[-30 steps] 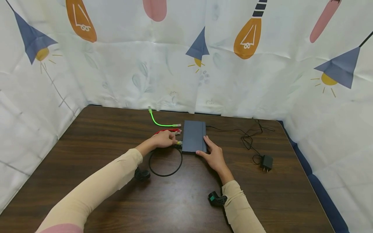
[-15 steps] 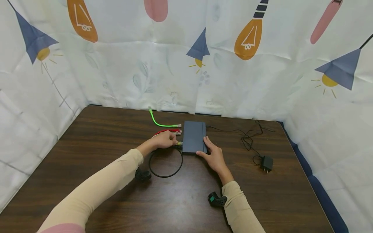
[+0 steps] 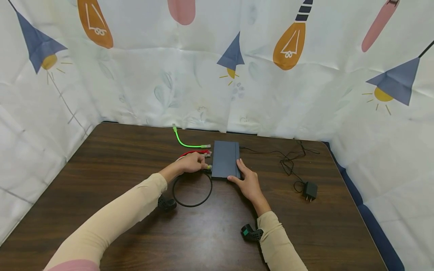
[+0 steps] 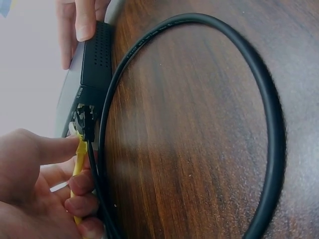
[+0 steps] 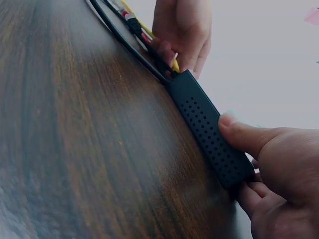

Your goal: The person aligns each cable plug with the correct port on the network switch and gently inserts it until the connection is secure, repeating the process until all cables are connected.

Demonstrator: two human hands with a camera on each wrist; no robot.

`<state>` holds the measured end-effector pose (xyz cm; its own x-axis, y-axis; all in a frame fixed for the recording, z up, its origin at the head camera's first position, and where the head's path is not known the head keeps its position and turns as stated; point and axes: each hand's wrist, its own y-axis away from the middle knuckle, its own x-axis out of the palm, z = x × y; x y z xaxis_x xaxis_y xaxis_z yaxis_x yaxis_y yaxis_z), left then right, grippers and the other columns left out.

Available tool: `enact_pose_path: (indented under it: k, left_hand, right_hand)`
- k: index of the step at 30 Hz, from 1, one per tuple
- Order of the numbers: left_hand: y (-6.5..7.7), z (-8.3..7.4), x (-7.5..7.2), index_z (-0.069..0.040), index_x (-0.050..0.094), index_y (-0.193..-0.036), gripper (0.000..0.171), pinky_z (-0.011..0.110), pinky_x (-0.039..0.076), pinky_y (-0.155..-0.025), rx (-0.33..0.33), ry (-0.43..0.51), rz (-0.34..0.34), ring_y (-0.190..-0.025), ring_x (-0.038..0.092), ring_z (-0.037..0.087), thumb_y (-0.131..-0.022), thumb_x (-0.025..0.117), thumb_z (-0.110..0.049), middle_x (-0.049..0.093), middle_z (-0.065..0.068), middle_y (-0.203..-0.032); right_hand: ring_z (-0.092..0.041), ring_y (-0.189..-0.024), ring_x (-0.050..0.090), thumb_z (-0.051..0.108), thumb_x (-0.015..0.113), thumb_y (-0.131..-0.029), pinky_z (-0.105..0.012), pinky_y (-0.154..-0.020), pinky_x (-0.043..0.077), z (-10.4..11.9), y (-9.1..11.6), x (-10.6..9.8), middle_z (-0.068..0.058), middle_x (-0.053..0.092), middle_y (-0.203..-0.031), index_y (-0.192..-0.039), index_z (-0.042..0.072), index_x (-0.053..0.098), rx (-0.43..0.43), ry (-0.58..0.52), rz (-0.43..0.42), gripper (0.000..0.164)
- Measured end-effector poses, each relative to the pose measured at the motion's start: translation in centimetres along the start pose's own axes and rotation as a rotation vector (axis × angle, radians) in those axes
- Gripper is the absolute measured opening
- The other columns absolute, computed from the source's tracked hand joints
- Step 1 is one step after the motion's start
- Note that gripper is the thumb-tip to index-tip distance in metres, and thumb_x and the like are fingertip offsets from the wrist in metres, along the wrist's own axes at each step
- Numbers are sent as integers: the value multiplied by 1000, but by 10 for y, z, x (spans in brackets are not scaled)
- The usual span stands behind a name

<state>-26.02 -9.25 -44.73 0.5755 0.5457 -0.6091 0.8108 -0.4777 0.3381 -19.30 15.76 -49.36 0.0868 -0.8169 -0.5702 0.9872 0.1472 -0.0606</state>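
Observation:
A flat dark network switch (image 3: 225, 160) lies at the far middle of the table. My left hand (image 3: 191, 162) is at its left side and pinches a yellow network cable (image 4: 79, 167) just behind the plug. In the left wrist view that plug is right at the port side, next to a black plug (image 4: 85, 119) seated there. The black cable (image 4: 271, 109) curves in a wide loop on the table. My right hand (image 3: 249, 181) holds the switch's right end, thumb on its near edge (image 5: 230, 121), fingers along the other side.
A short green network cable (image 3: 190, 145) lies behind my left hand, with red cable plugs (image 3: 205, 151) just nearer. A thin power cord (image 3: 288, 162) runs from the switch to a black adapter (image 3: 310, 189) on the right. A printed curtain (image 3: 203, 94) stands behind the table.
Almost nothing differs. Both hands keep their places at the switch, and the black cable loop has shifted only very slightly.

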Motion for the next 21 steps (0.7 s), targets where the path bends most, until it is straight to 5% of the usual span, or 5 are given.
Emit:
enact_pose_path:
  k: [21]
  left_hand:
    - [-5, -2, 1, -14, 43, -61, 39, 27, 30, -58, -5, 28, -17, -54, 30, 14, -97, 57, -16, 36, -2, -60]
  right_hand:
    - [-27, -143, 32, 28, 73, -84, -40, -107, 41, 1, -1, 3, -15, 26, -157, -148, 7, 36, 16, 3, -15, 77]
